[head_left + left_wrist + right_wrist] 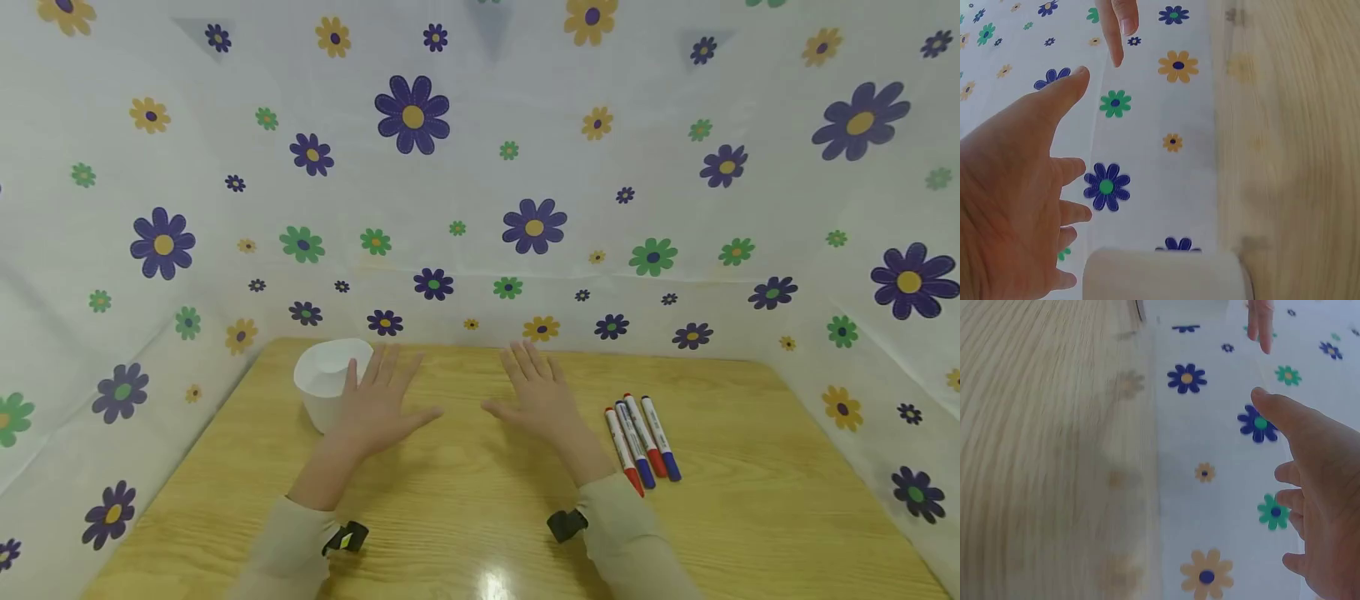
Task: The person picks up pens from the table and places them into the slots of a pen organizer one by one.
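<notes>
Both hands are held out over the wooden table with fingers spread, and neither holds anything. In the head view my left hand (pixel 373 408) covers part of a white round container (pixel 324 404); whether they touch I cannot tell. The left wrist view shows the container's white side (pixel 1166 275) at the bottom edge, below the left fingers. My right hand (pixel 542 400) is to the left of several whiteboard markers (pixel 643 442), apart from them. These markers lie side by side, with red or blue caps pointing toward me.
The wooden table (pixel 465 517) reaches back to a white cloth (pixel 465 167) with purple, orange and green flowers, which surrounds it at the back and sides. A black band (pixel 347 537) sits at the left sleeve and another band (pixel 567 525) at the right.
</notes>
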The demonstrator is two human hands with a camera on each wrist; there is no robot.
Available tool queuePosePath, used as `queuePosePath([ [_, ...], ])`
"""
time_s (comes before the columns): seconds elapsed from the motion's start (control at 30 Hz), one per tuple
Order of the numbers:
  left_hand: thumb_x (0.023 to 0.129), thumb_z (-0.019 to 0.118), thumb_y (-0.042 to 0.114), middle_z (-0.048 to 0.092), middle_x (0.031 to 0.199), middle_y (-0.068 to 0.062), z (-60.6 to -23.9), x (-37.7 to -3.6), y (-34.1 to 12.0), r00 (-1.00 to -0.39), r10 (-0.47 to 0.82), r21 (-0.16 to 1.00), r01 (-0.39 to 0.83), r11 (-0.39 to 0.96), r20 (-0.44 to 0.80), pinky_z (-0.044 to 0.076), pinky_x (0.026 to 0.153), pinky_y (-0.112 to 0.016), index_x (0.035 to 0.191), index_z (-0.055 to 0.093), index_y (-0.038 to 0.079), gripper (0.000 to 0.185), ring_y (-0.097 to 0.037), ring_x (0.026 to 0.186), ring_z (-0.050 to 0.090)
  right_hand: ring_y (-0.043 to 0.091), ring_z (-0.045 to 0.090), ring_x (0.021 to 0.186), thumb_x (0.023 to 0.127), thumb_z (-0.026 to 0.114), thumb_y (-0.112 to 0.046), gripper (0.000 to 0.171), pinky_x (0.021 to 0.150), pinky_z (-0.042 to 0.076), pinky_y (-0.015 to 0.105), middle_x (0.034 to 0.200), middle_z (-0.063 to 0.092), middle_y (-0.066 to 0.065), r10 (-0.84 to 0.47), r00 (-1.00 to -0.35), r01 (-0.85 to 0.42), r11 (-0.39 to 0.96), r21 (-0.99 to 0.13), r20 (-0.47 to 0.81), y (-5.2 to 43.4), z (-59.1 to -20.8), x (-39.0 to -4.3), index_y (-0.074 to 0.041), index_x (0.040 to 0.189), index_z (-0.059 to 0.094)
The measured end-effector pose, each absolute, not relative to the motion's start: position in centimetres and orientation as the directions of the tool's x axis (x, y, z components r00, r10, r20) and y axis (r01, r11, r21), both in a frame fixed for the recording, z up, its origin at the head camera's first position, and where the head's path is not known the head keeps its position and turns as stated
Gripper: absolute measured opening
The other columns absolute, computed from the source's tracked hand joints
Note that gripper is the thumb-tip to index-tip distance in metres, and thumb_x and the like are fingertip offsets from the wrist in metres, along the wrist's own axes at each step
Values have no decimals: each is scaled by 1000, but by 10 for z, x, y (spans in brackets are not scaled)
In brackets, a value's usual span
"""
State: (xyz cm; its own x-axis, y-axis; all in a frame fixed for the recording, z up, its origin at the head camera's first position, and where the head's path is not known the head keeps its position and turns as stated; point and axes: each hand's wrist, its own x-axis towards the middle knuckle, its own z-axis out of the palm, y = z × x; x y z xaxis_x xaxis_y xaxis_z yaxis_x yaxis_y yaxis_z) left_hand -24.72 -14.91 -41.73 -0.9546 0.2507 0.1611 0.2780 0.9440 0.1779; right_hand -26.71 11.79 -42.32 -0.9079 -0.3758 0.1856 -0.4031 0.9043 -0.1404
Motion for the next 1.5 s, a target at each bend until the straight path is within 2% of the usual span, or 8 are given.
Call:
queuePosePath([
  [0.23, 83, 49, 77, 10, 164, -19, -420, -237, -188, -961, 200, 144, 230, 963, 193, 2, 117, -69, 157, 22, 21, 97, -39, 152, 3, 26, 7, 154, 92, 45, -67, 90, 125, 11, 51, 165, 10, 6, -481, -859, -502, 859, -103, 174, 77, -420, -265, -12, 157, 16],
  [0.43, 83, 54, 73, 14, 161, -24, -416, -236, -221, -963, 152, 138, 186, 973, 220, 7, 114, -73, 156, 21, 14, 100, -43, 150, 7, 25, 12, 153, 93, 46, -66, 86, 124, 18, 50, 164, 18, 5, -545, -816, -569, 816, -103, 194, 47, -417, -274, -11, 156, 24],
  [0.63, 82, 49, 79, 13, 159, -28, -411, -239, -250, -979, 101, 142, 127, 982, 178, 10, 110, -77, 156, 17, 10, 107, -47, 147, 10, 26, 14, 153, 93, 45, -67, 86, 124, 20, 48, 163, 21, 6, -612, -772, -634, 761, -135, 172, 21, -418, -292, -10, 155, 26],
  [0.8, 79, 55, 78, 20, 157, -29, -408, -241, -265, -978, 99, 169, 130, 977, 181, 12, 109, -77, 153, 18, 2, 112, -49, 144, 14, 22, 13, 153, 90, 48, -68, 88, 125, 17, 43, 163, 23, 4, -632, -762, -648, 738, -187, 145, 0, -414, -304, -12, 155, 25],
  [0.93, 76, 63, 74, 30, 149, -30, -407, -244, -276, -969, 117, 183, 158, 970, 219, 19, 108, -76, 148, 26, -3, 112, -51, 139, 23, 21, 14, 153, 89, 49, -70, 90, 125, 18, 42, 163, 22, 2, -637, -763, -641, 728, -242, 106, -15, -412, -311, -14, 156, 25],
  [1.13, 69, 68, 76, 44, 133, -26, -414, -255, -290, -957, 130, 227, 192, 955, 260, 35, 99, -70, 140, 37, -1, 109, -46, 122, 40, 22, 16, 153, 88, 52, -68, 89, 124, 19, 41, 163, 24, 3, -641, -763, -626, 702, -338, 82, -30, -414, -322, -14, 155, 27],
  [1.3, 69, 73, 71, 51, 126, -21, -419, -263, -295, -956, 160, 308, 234, 922, 247, 44, 96, -62, 139, 41, 1, 104, -37, 112, 46, 19, 17, 152, 88, 53, -67, 85, 124, 21, 40, 162, 27, 1, -639, -766, -612, 692, -383, 71, -39, -421, -329, -18, 154, 30],
  [1.5, 71, 71, 72, 54, 131, -23, -423, -265, -297, -961, 169, 332, 237, 913, 219, 43, 98, -64, 141, 43, 2, 103, -40, 117, 50, 20, 17, 152, 88, 57, -63, 82, 124, 21, 42, 160, 30, -1, -656, -750, -617, 651, -443, 80, -45, -428, -331, -23, 154, 29],
])
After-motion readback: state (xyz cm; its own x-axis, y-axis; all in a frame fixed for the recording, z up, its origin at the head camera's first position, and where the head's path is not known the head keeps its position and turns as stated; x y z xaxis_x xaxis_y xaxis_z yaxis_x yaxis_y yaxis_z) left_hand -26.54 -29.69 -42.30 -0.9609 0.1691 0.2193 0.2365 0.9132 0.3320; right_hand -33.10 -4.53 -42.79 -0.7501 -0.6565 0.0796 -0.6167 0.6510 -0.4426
